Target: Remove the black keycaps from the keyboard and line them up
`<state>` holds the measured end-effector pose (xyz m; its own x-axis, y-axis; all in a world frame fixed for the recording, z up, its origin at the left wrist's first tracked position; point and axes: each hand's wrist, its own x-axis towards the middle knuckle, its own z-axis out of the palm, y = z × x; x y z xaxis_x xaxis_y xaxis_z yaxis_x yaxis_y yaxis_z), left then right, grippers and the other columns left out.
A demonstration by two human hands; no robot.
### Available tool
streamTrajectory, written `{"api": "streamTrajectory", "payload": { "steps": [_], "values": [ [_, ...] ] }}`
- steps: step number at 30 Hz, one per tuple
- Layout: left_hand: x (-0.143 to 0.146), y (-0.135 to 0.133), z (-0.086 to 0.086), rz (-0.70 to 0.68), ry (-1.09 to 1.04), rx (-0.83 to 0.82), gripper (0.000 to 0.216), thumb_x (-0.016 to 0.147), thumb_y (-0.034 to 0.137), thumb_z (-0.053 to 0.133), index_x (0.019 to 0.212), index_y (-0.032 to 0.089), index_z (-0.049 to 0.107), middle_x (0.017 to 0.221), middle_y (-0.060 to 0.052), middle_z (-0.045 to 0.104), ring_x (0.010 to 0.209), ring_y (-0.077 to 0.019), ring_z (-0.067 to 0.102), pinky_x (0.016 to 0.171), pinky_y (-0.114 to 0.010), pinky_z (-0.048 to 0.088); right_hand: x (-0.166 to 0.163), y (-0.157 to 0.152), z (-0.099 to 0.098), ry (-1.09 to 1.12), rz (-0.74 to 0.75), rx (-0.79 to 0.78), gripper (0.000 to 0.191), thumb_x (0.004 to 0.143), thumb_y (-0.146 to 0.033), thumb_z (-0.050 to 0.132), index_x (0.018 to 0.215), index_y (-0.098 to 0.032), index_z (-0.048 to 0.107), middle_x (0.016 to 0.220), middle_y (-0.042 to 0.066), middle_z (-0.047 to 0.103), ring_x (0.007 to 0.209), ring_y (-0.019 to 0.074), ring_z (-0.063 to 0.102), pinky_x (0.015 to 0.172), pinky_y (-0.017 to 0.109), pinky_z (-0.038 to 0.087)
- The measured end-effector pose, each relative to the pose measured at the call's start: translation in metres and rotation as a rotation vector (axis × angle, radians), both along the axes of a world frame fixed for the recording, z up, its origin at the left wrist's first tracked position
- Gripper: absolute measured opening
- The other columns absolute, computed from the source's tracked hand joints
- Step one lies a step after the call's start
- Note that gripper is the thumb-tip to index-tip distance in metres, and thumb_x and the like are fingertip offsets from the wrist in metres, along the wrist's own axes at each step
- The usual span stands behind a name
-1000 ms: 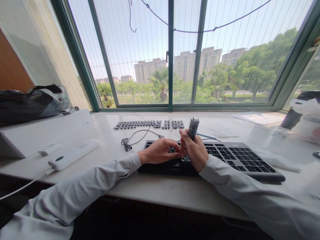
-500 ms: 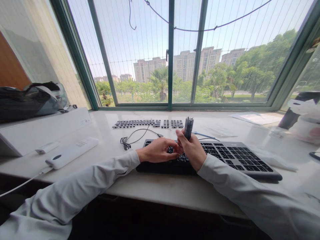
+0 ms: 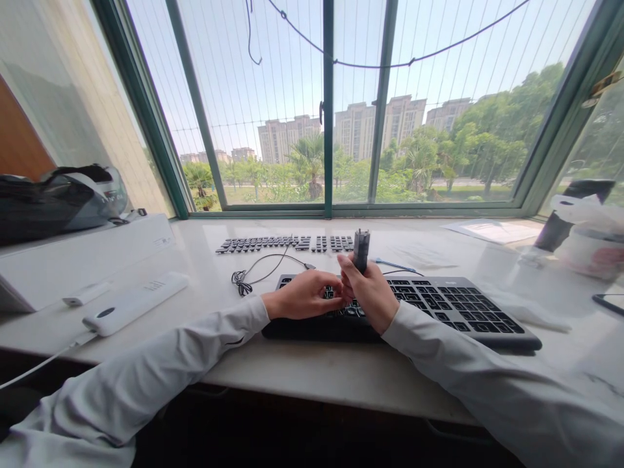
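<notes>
**Kbd [image 3: 480, 311] wells look bare; keys [image 3: 302, 244] loose, in rows behind**

Key separation: looks far along, judging by the layout. In rows at back of surface [image 3: 312, 377], toward window [image 3: 283, 162]: main block, then smaller blocks to R, well apart from kbd. Reads as most of a full set; can't count at this range. Kbd: flat near front edge of surface, under both hands. On R half, can see dark wells w/ pale outlines, no caps made out. Betw. & just beside hands, some pale bits in wells; too small to ID. Under L hand & wrist: hidden, so can't rule out a few caps there.

R hand [image 3: 370, 289]: fingers closed round dark tool [image 3: 361, 250], roughly upright, small prongs at top. Lower end hidden in fist; can't tell if touching a well. L hand [image 3: 306, 296]: low over kbd, fingers curled, thumb & index near R fist. Can't tell if pinching anything.

Left to do: can't be fixed from this view beyond keys & kbd being apart, w/ dark tool in hand over mid-kbd. Also on surface: coiled cable [image 3: 240, 281] L of kbd, blue rod [image 3: 396, 265] just behind. Both untouched.
</notes>
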<state>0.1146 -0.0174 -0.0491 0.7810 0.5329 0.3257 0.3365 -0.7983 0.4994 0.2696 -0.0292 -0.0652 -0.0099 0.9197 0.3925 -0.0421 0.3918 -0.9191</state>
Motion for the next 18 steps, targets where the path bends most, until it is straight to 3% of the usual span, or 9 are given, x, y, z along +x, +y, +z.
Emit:
{"api": "streamTrajectory", "payload": {
  "steps": [9,13,18],
  "values": [
    [-0.001,0.004,-0.005,-0.046,-0.046,-0.020,0.017,0.090,0.025,0.060,0.089,0.012,0.070,0.093,-0.006,0.072,0.084,-0.0146,0.064,0.078,-0.021,0.046,0.000,-0.001,0.002,-0.068,-0.010,-0.025,0.044,0.076,-0.061,0.062,0.065,-0.021,0.047,0.048,-0.006,0.041,0.047,0.0113,0.039,0.048,0.026,0.037],
    [-0.001,0.008,-0.008,-0.071,-0.057,-0.025,0.013,0.089,0.019,0.059,0.090,0.011,0.069,0.091,-0.006,0.072,0.083,-0.0147,0.064,0.076,-0.021,0.046,-0.002,0.003,0.001,-0.079,-0.017,-0.041,0.042,0.077,-0.059,0.062,0.067,-0.021,0.049,0.049,-0.005,0.043,0.047,0.0117,0.040,0.047,0.026,0.036],
    [-0.003,0.010,-0.005,-0.066,-0.026,-0.012,0.017,0.091,0.024,0.057,0.093,0.010,0.068,0.091,-0.007,0.071,0.080,-0.0147,0.063,0.074,-0.021,0.046,-0.008,0.009,-0.003,-0.004,-0.023,-0.082,0.042,0.077,-0.060,0.061,0.065,-0.022,0.048,0.048,-0.006,0.041,0.045,0.0107,0.037,0.045,0.025,0.036]
  ]
}}
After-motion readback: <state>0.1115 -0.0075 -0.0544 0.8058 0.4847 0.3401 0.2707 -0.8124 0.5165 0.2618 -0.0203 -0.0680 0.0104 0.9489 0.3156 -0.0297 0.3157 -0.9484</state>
